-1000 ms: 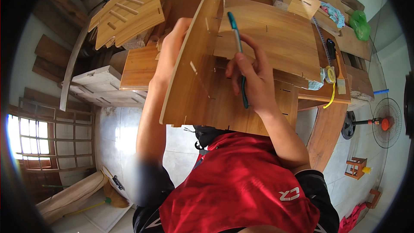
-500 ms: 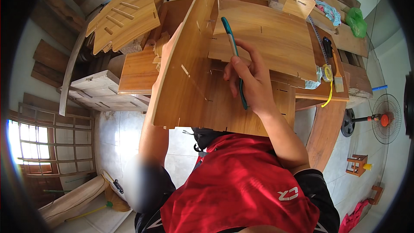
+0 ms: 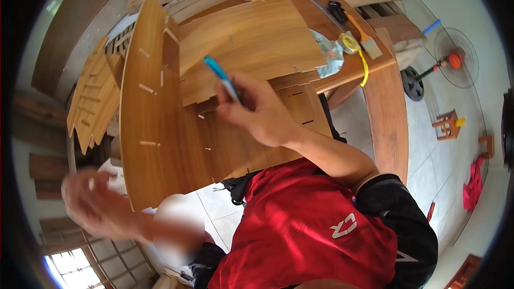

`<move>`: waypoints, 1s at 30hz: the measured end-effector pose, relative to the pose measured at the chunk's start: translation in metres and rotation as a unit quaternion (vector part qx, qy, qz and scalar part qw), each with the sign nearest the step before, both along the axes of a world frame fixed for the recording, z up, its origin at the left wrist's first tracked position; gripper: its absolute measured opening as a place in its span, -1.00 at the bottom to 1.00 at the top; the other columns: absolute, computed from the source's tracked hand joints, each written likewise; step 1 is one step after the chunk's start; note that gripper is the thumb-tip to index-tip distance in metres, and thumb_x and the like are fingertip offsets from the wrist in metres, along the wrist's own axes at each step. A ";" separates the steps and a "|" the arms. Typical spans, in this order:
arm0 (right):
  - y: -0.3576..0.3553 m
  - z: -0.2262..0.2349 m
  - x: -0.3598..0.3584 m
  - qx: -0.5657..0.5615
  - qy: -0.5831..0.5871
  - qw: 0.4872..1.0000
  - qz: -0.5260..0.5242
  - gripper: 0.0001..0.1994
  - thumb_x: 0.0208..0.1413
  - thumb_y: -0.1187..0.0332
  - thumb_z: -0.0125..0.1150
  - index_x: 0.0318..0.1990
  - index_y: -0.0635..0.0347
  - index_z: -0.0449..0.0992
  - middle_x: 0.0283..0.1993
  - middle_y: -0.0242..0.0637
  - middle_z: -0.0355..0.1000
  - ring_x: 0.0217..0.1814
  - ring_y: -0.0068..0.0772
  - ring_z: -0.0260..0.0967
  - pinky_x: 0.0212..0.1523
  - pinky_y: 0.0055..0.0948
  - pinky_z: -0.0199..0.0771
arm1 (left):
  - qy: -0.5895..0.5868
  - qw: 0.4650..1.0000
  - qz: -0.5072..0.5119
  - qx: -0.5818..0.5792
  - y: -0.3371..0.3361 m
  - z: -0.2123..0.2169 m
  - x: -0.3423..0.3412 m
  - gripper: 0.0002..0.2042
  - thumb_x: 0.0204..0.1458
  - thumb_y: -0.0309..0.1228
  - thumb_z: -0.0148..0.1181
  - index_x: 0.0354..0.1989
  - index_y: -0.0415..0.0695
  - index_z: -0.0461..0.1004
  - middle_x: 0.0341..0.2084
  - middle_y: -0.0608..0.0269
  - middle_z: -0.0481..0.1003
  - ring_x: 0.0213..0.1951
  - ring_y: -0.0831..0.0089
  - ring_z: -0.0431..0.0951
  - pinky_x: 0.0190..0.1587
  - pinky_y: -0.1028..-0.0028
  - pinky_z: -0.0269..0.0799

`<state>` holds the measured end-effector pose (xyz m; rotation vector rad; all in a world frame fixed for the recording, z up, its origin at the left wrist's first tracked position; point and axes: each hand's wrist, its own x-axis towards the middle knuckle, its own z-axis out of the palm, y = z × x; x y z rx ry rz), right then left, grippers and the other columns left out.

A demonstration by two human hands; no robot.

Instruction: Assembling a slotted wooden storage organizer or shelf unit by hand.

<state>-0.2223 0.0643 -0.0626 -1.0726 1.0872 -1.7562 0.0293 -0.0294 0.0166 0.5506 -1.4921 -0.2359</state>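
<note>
My right hand (image 3: 262,112) is shut on a blue pen (image 3: 222,77), its tip over a flat, light-brown slotted wooden panel (image 3: 267,144) on the workbench. Just left of it, a tall curved wooden panel (image 3: 142,107) with small pegs stands on edge. My left hand (image 3: 91,206) is low at the left, blurred by motion, with fingers spread. It holds nothing and is clear of the upright panel. A wider wooden board (image 3: 251,37) lies beyond my right hand.
A yellow tape measure (image 3: 350,43), a paintbrush (image 3: 367,40) and a crumpled wrapper (image 3: 329,53) lie at the bench's right end. Slatted wood pieces (image 3: 93,96) are stacked at left. A floor fan (image 3: 450,61), a small stool (image 3: 447,124) and a red cloth (image 3: 474,184) are on the tiled floor at right.
My left hand has let go of the upright panel's edge and swung down to the lower left. My right hand still holds the pen, now over the flat panel.
</note>
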 end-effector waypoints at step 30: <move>0.095 0.000 -0.230 0.174 0.371 0.826 -0.387 -0.73 0.19 0.19 0.37 -0.21 0.26 0.67 -0.44 -0.25 0.61 -0.41 -0.49 0.55 -0.32 -0.36 0.49 | -0.322 0.931 0.058 -0.161 0.080 0.031 -0.045 -0.55 0.18 0.16 0.19 -0.37 -0.01 0.64 -0.23 0.23 0.66 -0.02 0.14 0.55 0.32 -0.24 0.24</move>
